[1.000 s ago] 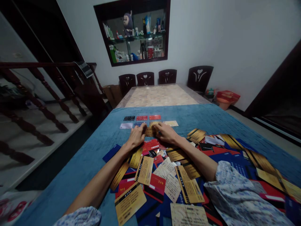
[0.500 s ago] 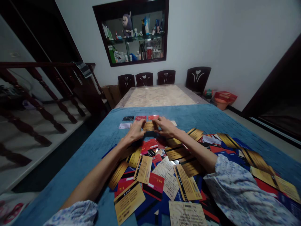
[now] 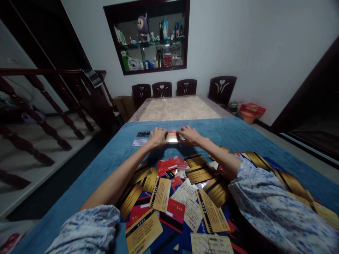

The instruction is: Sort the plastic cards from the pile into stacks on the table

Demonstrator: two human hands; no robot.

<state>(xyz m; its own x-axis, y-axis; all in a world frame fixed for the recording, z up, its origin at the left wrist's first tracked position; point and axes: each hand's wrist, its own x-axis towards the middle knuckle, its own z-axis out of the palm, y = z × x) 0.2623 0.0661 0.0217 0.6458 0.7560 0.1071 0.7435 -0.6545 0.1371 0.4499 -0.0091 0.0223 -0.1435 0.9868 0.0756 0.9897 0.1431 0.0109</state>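
A shiny gold card spans the gap between my hands, with bright glare on its face. My left hand pinches its left edge, and the fingers of my right hand are closed on its right edge. It is held low over the blue cloth; whether it touches the cloth I cannot tell. Just left of my left hand lie a black card and, nearer me, a pale silver card. Red shows behind the gold card, largely hidden by my hands. Closer to me spreads a loose heap of gold, red, blue and cream cards.
The blue cloth covers the near part of a long table, whose patterned top shows beyond. Dark chairs stand at the far end. A wooden railing runs along the left, and an orange bin stands right.
Both hands have moved slightly away from me and to the right with the gold card, over the row of laid-out cards. Its face now catches the light.
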